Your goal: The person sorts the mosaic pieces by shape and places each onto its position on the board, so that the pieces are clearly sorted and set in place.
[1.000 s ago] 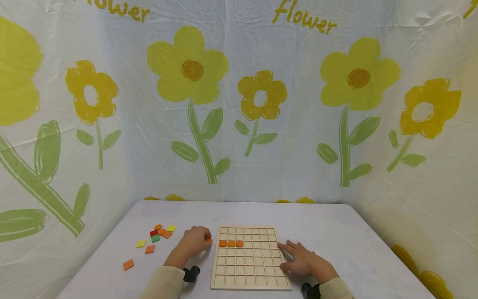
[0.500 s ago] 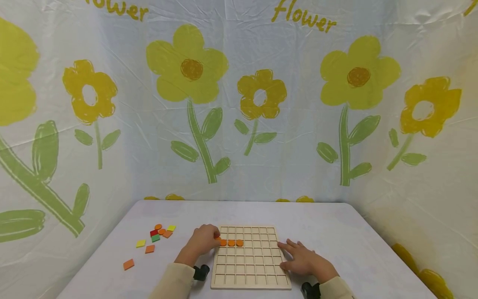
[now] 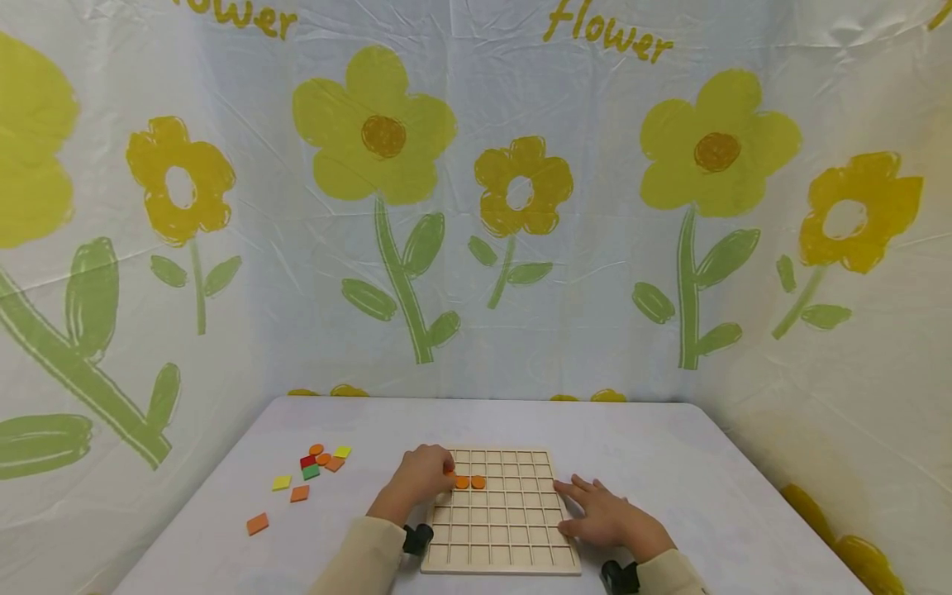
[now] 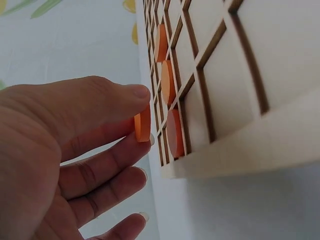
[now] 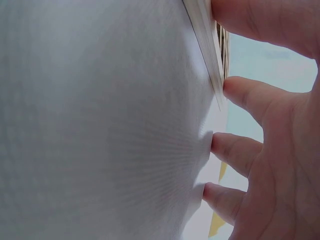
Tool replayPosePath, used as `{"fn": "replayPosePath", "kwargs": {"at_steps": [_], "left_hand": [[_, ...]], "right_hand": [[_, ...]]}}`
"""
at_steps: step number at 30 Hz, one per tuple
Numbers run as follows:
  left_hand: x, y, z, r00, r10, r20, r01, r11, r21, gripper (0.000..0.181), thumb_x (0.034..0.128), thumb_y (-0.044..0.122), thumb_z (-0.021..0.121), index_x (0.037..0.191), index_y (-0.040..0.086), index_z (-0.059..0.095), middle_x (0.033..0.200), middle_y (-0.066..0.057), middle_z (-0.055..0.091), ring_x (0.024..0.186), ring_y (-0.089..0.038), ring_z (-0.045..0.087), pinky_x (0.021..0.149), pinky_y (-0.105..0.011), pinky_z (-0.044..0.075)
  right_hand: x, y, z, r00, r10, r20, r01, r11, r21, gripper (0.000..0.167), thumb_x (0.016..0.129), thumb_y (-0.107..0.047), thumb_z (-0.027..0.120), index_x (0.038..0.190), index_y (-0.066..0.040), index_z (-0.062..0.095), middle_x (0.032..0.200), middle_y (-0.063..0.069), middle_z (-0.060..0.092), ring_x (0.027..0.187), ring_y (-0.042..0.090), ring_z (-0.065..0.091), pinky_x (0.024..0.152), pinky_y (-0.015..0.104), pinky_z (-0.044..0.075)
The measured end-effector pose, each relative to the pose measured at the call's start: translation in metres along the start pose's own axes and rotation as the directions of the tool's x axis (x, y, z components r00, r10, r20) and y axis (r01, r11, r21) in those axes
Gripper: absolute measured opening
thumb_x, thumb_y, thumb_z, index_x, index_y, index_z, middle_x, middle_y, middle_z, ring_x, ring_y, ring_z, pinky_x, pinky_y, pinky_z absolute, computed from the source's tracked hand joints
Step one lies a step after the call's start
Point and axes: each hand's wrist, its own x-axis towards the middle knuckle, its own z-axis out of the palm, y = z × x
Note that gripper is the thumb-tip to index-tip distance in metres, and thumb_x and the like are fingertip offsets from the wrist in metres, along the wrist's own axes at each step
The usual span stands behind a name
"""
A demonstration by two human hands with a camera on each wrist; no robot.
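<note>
A pale wooden grid board point(image 3: 504, 529) lies on the table. In the left wrist view three orange discs point(image 4: 168, 82) sit in a row of its cells; the head view shows two, as my left hand point(image 3: 422, 474) covers the one nearest the left edge. That hand pinches another orange disc point(image 4: 143, 125) between thumb and forefinger, just above the board, its other fingers loosely bent. My right hand point(image 3: 604, 516) rests at the board's right edge with fingers spread. In the right wrist view, thumb and forefinger touch the rim, while two other fingertips point(image 5: 215, 142) rest on the table.
Left of the board, loose pieces are scattered on the white table point(image 3: 632, 446): orange discs point(image 3: 323, 459), orange squares point(image 3: 257, 524), yellow squares point(image 3: 282, 483), a red piece point(image 3: 308, 462) and a green square point(image 3: 311, 473). A flower-printed cloth point(image 3: 580, 330) hangs behind and at both sides.
My left hand has moved right with the pinched orange disc, from beside the board to over its left edge, covering the leftmost placed disc in the head view. The right hand stays put.
</note>
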Motion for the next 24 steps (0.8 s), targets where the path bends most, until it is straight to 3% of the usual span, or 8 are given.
{"fn": "replayPosePath", "kwargs": {"at_steps": [7, 11, 19, 24], "left_hand": [[0.003, 0.009, 0.004, 0.997, 0.071, -0.018, -0.07, 0.997, 0.034, 0.009, 0.082, 0.018, 0.07, 0.088, 0.011, 0.072, 0.083, 0.001, 0.068, 0.077, -0.019, 0.058, 0.078, -0.044, 0.045], [0.006, 0.014, 0.006, 0.995, 0.1, -0.019, -0.099, 0.993, 0.062, 0.007, 0.0819, 0.017, 0.069, 0.076, 0.013, 0.068, 0.071, 0.003, 0.062, 0.067, -0.015, 0.049, 0.069, -0.039, 0.041], [0.009, 0.021, 0.01, 0.996, 0.09, -0.012, -0.089, 0.992, 0.089, 0.005, 0.0825, 0.018, 0.07, 0.082, 0.013, 0.07, 0.076, 0.004, 0.066, 0.071, -0.015, 0.055, 0.074, -0.04, 0.043], [0.01, 0.025, 0.011, 0.994, 0.113, -0.012, -0.111, 0.988, 0.106, 0.005, 0.0824, 0.017, 0.069, 0.083, 0.013, 0.071, 0.077, 0.003, 0.067, 0.072, -0.017, 0.056, 0.074, -0.041, 0.043]], "right_hand": [[0.002, 0.002, 0.0, 1.0, -0.005, 0.009, 0.005, 1.0, -0.011, 0.071, 0.082, -0.049, 0.066, 0.145, -0.024, 0.045, 0.152, 0.014, 0.039, 0.139, 0.053, 0.029, 0.097, 0.081, 0.019], [0.003, 0.003, 0.0, 1.0, -0.002, 0.012, 0.002, 1.0, -0.015, 0.071, 0.082, -0.05, 0.066, 0.145, -0.025, 0.045, 0.153, 0.014, 0.039, 0.139, 0.052, 0.028, 0.097, 0.081, 0.019], [0.001, 0.002, -0.001, 1.0, -0.01, 0.007, 0.01, 1.0, -0.011, 0.07, 0.083, -0.049, 0.066, 0.145, -0.025, 0.045, 0.153, 0.013, 0.039, 0.139, 0.052, 0.029, 0.097, 0.081, 0.019], [0.0, 0.002, -0.001, 1.0, -0.014, 0.004, 0.014, 1.0, -0.009, 0.07, 0.083, -0.049, 0.066, 0.145, -0.025, 0.045, 0.153, 0.014, 0.039, 0.139, 0.052, 0.028, 0.097, 0.081, 0.019]]}}
